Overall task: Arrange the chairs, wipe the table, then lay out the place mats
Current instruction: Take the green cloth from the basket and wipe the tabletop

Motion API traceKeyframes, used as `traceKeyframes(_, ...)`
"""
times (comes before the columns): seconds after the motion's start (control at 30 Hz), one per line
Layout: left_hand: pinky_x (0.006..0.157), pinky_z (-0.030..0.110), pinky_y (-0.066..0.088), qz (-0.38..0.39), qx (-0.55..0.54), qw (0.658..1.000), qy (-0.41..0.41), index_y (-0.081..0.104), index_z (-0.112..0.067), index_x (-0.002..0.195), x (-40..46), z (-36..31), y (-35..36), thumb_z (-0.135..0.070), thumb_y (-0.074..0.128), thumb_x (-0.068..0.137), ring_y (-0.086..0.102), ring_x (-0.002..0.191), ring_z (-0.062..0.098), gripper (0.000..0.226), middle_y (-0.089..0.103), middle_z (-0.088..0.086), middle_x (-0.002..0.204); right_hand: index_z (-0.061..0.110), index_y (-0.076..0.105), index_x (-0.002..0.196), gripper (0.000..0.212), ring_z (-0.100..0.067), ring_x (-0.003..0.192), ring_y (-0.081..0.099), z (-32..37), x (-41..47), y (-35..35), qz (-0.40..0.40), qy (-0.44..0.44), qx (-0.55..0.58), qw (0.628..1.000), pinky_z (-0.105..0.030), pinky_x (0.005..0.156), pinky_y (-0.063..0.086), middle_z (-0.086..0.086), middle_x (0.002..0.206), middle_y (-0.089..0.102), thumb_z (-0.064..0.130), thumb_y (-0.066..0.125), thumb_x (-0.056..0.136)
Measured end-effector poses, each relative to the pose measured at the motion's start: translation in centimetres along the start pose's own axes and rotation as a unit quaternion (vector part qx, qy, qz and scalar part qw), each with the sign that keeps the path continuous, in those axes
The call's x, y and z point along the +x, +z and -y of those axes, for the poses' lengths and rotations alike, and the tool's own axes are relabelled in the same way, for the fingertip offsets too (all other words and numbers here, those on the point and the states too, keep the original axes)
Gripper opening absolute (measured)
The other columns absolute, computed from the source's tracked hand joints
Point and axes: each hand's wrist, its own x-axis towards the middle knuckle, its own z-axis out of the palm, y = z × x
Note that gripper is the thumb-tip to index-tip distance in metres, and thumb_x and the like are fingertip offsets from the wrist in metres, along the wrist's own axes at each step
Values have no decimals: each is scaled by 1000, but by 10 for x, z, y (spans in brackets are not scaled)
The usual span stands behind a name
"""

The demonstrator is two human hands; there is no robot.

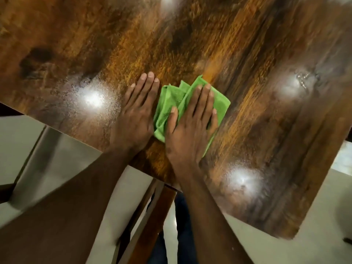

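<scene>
A glossy brown wooden table [190,44] fills most of the head view, its near edge running diagonally from the left down to the right. A crumpled green cloth [171,103] lies on the table near that edge. My right hand [192,128] presses flat on the cloth with straight fingers. My left hand [137,113] lies flat on the bare wood, fingers straight, right beside the cloth's left side. No chairs or place mats can be identified here.
Light spots reflect off the wet-looking tabletop at the left [91,98], lower right [243,180] and right [291,86]. Below the table edge I see a wooden leg [152,225], pale floor [19,140] and dark trousers [182,235].
</scene>
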Motion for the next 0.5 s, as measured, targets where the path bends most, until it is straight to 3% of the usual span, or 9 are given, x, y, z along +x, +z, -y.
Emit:
traceKeyframes(0.2, 134, 44, 9, 0, -1, 1000, 8, 22, -4, 167, -1, -2, -1, -8, 41, 96, 13, 165, 28, 74, 18, 14, 176, 13, 5, 171, 81, -18, 166, -6, -7, -84, -7, 53, -11, 0, 999, -44, 132, 11, -4, 179, -4, 53, 38, 109)
traceKeyframes(0.5, 135, 41, 5, -2, 30, 1000, -5, 16, -9, 169, 0, -5, -3, -9, 36, 105, 7, 166, 22, 67, 13, 11, 178, 12, 15, 170, 78, -19, 166, 4, -36, -12, -10, -3, -1, -11, 1000, -42, 130, 12, -7, 179, 7, 54, 38, 108)
